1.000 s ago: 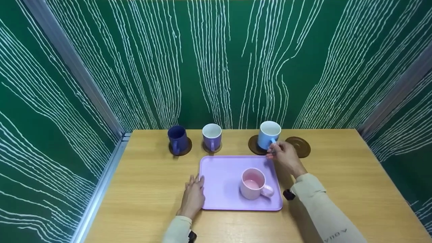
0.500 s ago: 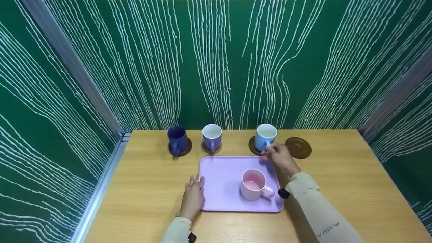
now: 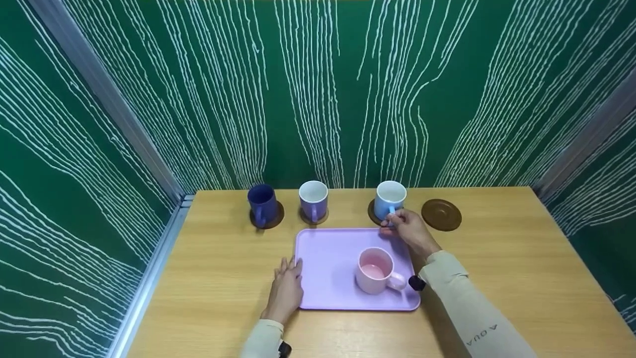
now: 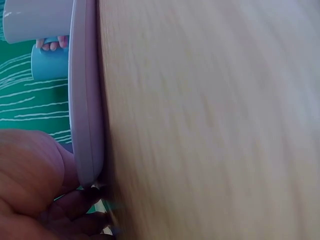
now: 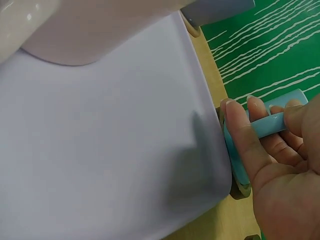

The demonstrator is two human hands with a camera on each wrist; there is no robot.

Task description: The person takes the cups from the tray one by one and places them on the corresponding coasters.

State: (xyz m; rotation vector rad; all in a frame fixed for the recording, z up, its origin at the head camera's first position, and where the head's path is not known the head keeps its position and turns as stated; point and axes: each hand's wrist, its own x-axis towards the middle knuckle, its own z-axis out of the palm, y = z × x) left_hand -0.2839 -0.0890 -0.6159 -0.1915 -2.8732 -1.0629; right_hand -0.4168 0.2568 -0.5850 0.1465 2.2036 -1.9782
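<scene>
My right hand [image 3: 412, 232] grips the handle of a light blue mug [image 3: 387, 203], which stands upright over a brown coaster [image 3: 371, 215] behind the tray. The right wrist view shows fingers curled through the mug's handle [image 5: 270, 125]. On the left edge of the lilac tray [image 3: 325, 278] my left hand [image 3: 284, 297] rests, fingers extended, with the thumb side against the rim. A pink mug [image 3: 371, 281] is upright on the tray's right half, handle to the right. In the left wrist view the tray edge [image 4: 85, 100] runs beside the left palm.
A dark blue mug [image 3: 262, 204] and a purple mug [image 3: 313, 201] stand on coasters along the back of the wooden table [image 3: 218, 278]. A bare brown coaster [image 3: 441, 215] lies at the back right. Green walls [image 3: 447, 99] with white lines enclose the table.
The light blue mug in my right hand has shifted slightly left and now sits more centrally over its coaster. My left hand stays at the tray edge.
</scene>
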